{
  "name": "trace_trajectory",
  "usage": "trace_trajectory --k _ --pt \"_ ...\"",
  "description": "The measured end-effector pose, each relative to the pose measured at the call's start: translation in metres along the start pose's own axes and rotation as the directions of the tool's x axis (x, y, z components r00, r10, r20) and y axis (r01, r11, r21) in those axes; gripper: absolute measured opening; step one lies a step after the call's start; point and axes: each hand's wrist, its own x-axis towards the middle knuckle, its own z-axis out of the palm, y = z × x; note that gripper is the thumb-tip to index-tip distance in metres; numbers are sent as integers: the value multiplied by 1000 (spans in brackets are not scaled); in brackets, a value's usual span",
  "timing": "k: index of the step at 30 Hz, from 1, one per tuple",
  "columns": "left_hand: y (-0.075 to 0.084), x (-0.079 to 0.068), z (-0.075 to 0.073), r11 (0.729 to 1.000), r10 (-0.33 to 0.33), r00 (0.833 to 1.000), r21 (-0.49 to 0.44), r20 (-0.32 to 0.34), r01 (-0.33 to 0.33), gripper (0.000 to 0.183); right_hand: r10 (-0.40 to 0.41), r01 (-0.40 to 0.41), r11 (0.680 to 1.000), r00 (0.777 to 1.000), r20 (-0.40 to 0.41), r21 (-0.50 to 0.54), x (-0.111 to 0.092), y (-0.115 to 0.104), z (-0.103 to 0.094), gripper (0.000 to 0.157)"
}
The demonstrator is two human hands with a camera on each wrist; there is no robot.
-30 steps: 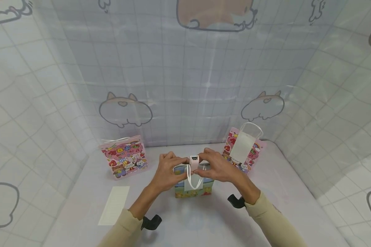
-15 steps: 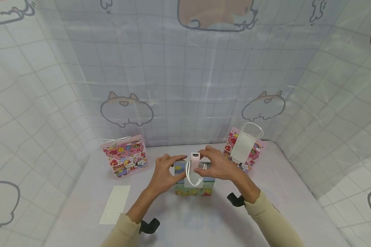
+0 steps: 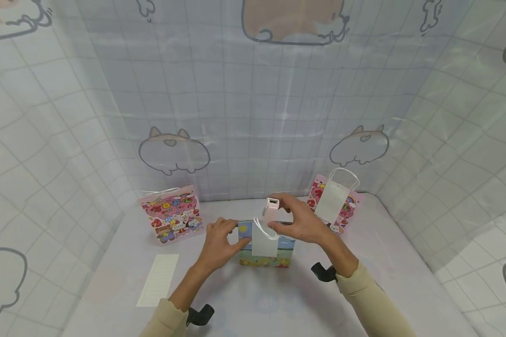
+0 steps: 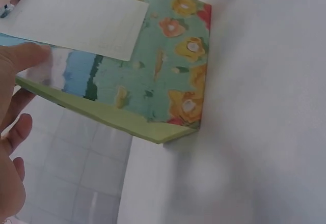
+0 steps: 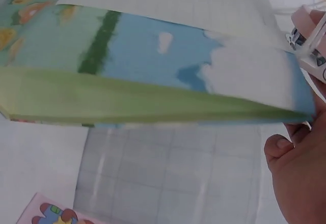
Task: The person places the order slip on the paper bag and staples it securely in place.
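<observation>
Upright on the table stands a small paper gift bag [image 3: 246,259] printed with sky, meadow and flowers; a white paper strip [image 3: 264,246] covers the middle of its front. My left hand [image 3: 216,246] pinches the bag's left upper edge, thumb on the front [image 4: 30,56] and fingers behind. Above the bag's top, my right hand [image 3: 304,223] holds a small pink-and-white block-shaped object [image 3: 271,213] with a dark slot in its end; its exact kind is unclear. White cord handles [image 3: 266,231] droop over the strip. In the right wrist view, the object [image 5: 309,56] shows dark printed figures.
A pink cartoon gift bag [image 3: 174,217] stands at the back left. At the back right, another pink gift bag [image 3: 349,208] bears a white strip and a raised handle. A loose pale paper strip [image 3: 158,281] lies on the table [image 3: 270,309] at the left. Printed curtains surround the table.
My left hand has left the pink-and-white object, moved left and down, and now grips the bag's edge. My right hand has lifted the object slightly up and right, tilting it.
</observation>
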Motion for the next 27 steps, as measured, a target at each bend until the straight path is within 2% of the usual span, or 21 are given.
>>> trace_trajectory --k 7,13,19,27 --pt "-7 -3 5 999 -40 998 23 51 39 46 38 -36 999 997 -67 37 -9 2 -19 67" --pt "-9 -4 7 998 -58 996 30 63 56 53 67 -58 994 992 -106 88 -20 9 -30 67" --pt "-13 -6 9 997 -73 994 40 82 70 57 82 -72 994 990 -118 81 -35 19 -37 65" --pt "-18 -9 10 994 -90 990 70 110 83 62 183 -172 980 978 -103 104 -54 35 -37 66"
